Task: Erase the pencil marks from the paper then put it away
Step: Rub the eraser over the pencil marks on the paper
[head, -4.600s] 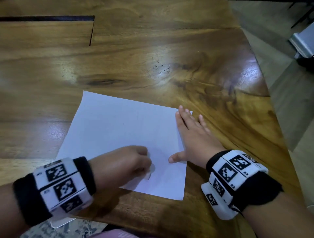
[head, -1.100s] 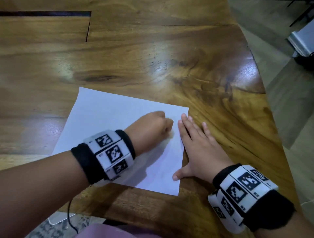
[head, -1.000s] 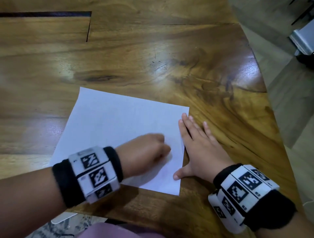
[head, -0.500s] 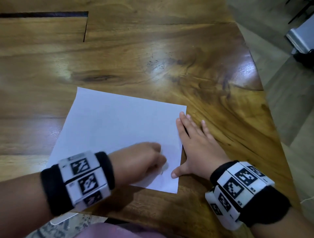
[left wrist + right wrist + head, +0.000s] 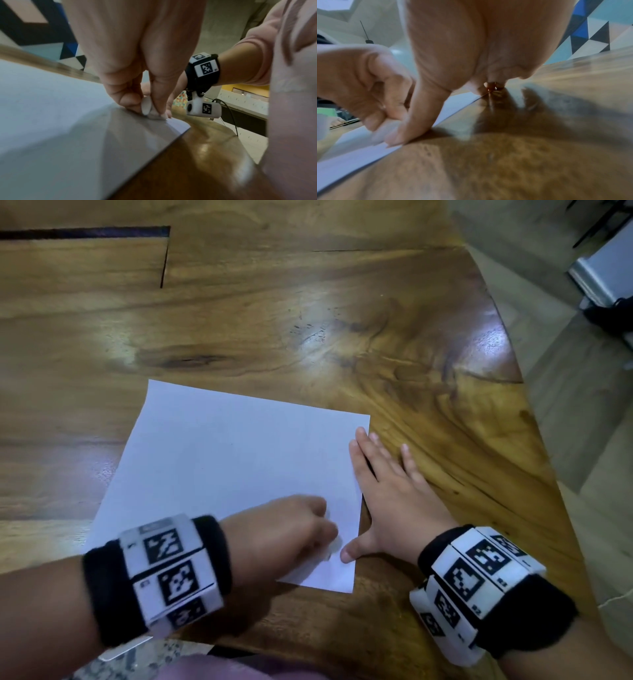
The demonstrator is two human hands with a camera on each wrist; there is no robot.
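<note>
A white sheet of paper [image 5: 233,467] lies flat on the wooden table [image 5: 308,320]. My left hand [image 5: 291,535] is curled over the sheet's near right corner and pinches a small white eraser [image 5: 146,106] against the paper [image 5: 51,121]. In the head view the eraser is almost hidden under the fingers. My right hand [image 5: 387,491] lies flat with straight fingers along the sheet's right edge, thumb tip on the paper near the eraser. In the right wrist view the thumb [image 5: 412,121] presses the paper's edge [image 5: 351,155]. Pencil marks are too faint to make out.
The table's curved right edge [image 5: 534,440] drops to a tiled floor. A dark slot [image 5: 85,232] runs across the tabletop at the far left. A grey object [image 5: 599,275] stands on the floor at the far right.
My left hand with the eraser has slid back along the sheet's right side toward me, from mid-sheet to the near right corner. The right hand stays flat on the edge.
</note>
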